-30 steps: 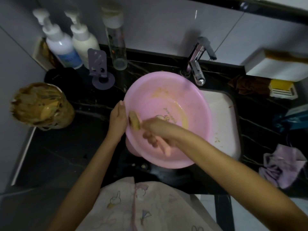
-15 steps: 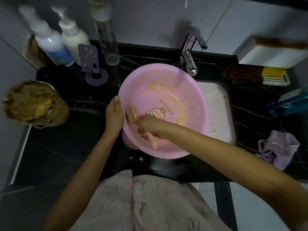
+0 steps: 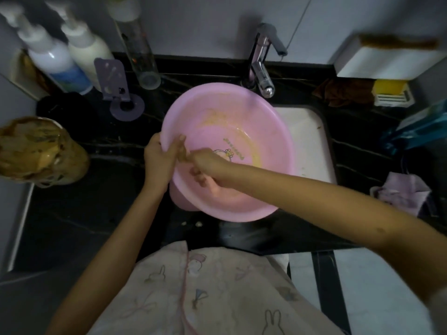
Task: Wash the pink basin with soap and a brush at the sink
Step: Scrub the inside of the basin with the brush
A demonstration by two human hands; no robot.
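On the dim black desk [image 3: 96, 189] the pink basin [image 3: 261, 122] sits over the white sink [image 3: 309, 141] (yellowish residue [image 3: 217, 119] inside). The left hand [image 3: 158, 160] grips its left rim. The right hand [image 3: 209, 169] curls round what seems to be the brush [image 3: 183, 153], scrubbing the left wall. Next, probably the far, dirty side.

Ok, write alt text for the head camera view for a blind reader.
A person's left hand grips the left rim of a pink basin at a white sink, while the right hand holds a brush against its inner wall. Yellowish residue streaks the inside; a faucet stands behind.
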